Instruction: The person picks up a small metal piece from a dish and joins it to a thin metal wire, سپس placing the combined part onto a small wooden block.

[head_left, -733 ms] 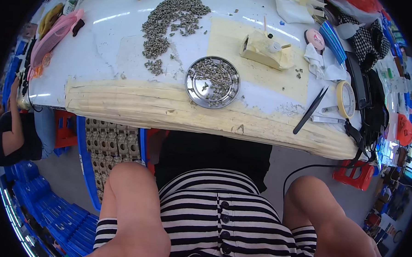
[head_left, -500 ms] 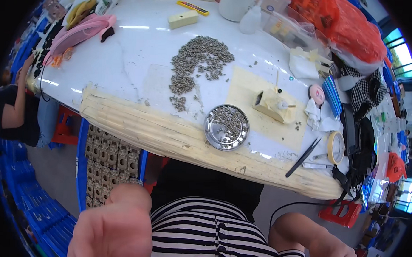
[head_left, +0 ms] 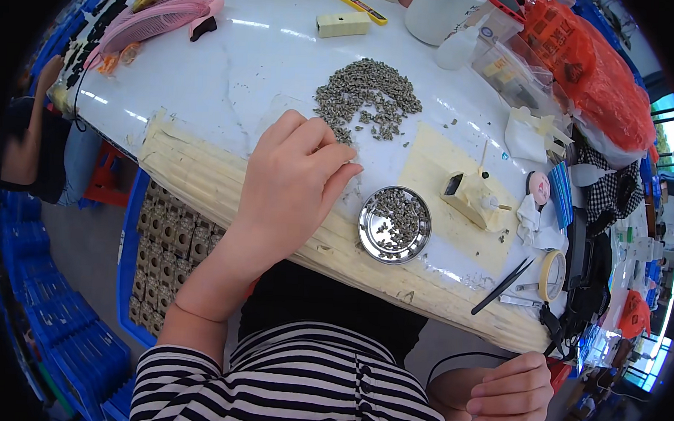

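My left hand (head_left: 287, 180) reaches over the padded near edge of the table, beside the near end of a pile of small grey metal parts (head_left: 368, 91). Its fingers are bent, with thumb and forefinger close together; whatever is between them is too small or hidden. Just right of it stands a round steel dish (head_left: 395, 225) holding a layer of the same small parts. My right hand (head_left: 513, 395) hangs low by my right side, away from the table. Those fingers are loosely curled, and the inside of the grip is hidden.
A taped block with thin sticks (head_left: 473, 200) rests on yellowish paper right of the dish. Black tweezers (head_left: 502, 287) and a tape roll (head_left: 552, 275) lie farther right. Below left is a blue crate (head_left: 129, 269) of metal parts. Another person (head_left: 39, 148) sits at the far left.
My left hand has risen from below the table edge to beside the pile, its fingers now bent together. My right hand has shifted slightly left and up. The whole view has shifted.
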A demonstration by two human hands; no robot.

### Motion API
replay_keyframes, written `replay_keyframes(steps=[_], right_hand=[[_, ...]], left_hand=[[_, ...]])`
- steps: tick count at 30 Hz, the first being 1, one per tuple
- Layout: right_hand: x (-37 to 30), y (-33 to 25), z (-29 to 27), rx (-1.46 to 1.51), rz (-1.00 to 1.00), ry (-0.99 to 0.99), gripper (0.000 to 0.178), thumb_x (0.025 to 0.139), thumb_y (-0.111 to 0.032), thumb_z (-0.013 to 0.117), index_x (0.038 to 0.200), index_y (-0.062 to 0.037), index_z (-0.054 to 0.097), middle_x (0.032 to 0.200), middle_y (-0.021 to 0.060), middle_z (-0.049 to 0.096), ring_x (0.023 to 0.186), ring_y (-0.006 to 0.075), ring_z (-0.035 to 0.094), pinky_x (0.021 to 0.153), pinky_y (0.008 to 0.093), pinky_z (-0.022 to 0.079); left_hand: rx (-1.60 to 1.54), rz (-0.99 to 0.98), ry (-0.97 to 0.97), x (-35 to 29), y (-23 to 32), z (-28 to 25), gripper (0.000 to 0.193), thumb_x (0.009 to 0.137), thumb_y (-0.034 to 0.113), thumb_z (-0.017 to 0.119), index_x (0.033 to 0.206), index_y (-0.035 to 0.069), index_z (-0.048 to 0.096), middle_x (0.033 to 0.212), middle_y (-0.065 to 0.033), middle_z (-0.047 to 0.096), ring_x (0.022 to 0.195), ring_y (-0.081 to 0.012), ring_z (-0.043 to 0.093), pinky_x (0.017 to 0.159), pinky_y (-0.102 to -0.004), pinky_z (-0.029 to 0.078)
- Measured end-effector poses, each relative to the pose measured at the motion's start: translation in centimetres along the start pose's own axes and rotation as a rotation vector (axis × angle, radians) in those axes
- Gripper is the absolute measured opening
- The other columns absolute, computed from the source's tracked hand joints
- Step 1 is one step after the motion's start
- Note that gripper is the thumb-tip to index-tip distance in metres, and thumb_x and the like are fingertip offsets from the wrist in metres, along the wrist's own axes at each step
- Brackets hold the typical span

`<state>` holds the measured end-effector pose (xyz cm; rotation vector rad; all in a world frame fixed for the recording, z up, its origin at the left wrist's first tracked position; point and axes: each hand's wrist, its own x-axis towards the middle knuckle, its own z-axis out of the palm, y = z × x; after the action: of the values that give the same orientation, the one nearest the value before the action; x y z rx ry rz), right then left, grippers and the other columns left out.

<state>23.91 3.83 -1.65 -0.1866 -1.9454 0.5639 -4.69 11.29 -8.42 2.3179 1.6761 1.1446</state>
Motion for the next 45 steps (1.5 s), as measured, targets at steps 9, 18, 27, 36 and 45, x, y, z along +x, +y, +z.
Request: replay_keyframes(steps=[9, 18, 27, 36, 45], right_hand=[[-0.9, -0.2, -1.2, -0.139, 0.192, -0.120, 0.041, 0.093, -0.053, 0.063, 0.085, -0.0143, 0.072, 0.080, -0.0007, 0.070, 0.067, 0.0101, 0.064, 0.060, 0.0212, 0.050], [-1.0, -0.7, -2.2, -0.275, 0.194, -0.006, 0.040, 0.098, -0.046, 0.059, 0.082, -0.0103, 0.067, 0.075, 0.0023, 0.066, 0.063, 0.0140, 0.062, 0.056, 0.0244, 0.047], [-0.1, 2.3, 3.6, -0.398, 0.491, 0.087, 0.014, 0.083, -0.017, 0.077, 0.088, -0.0037, 0.074, 0.076, 0.0070, 0.070, 0.064, 0.0193, 0.065, 0.057, 0.0260, 0.049], [1.2, 6.1, 5.3, -0.473, 0.508, 0.120, 0.028, 0.072, 0.006, 0.078, 0.099, -0.0034, 0.074, 0.083, 0.0076, 0.066, 0.071, 0.0214, 0.062, 0.060, 0.0303, 0.049], [0.3, 6.9, 5.1, -0.372, 0.594, 0.199, 0.020, 0.073, 0.007, 0.077, 0.090, -0.0024, 0.072, 0.082, 0.0081, 0.065, 0.071, 0.0213, 0.062, 0.061, 0.0302, 0.049]], left_hand=[[0.043, 0.041, -0.027, 0.1, 0.0, 1.2, 0.011, 0.076, 0.005, 0.077, 0.085, 0.002, 0.071, 0.079, -0.0059, 0.059, 0.079, -0.0241, 0.053, 0.069, -0.0360, 0.045], [0.085, 0.066, -0.018, 0.5, -0.1, 1.2, 0.013, 0.079, 0.002, 0.074, 0.089, 0.002, 0.066, 0.082, -0.0079, 0.060, 0.078, -0.0269, 0.054, 0.070, -0.0374, 0.045], [-1.127, -0.341, -0.082, -0.5, 3.5, 0.7, 0.012, 0.088, 0.000, 0.073, 0.096, -0.003, 0.065, 0.089, -0.0086, 0.070, 0.082, -0.0120, 0.067, 0.075, -0.0237, 0.053], [-1.718, -0.482, -0.328, -0.9, 3.6, 2.5, 0.017, 0.086, -0.002, 0.075, 0.098, -0.003, 0.063, 0.090, -0.0093, 0.070, 0.082, -0.0099, 0.067, 0.072, -0.0223, 0.054], [-1.454, -0.427, -0.258, -1.2, 4.8, 2.2, 0.014, 0.088, -0.002, 0.073, 0.100, -0.006, 0.068, 0.094, -0.0111, 0.071, 0.083, -0.0110, 0.067, 0.074, -0.0228, 0.055]])
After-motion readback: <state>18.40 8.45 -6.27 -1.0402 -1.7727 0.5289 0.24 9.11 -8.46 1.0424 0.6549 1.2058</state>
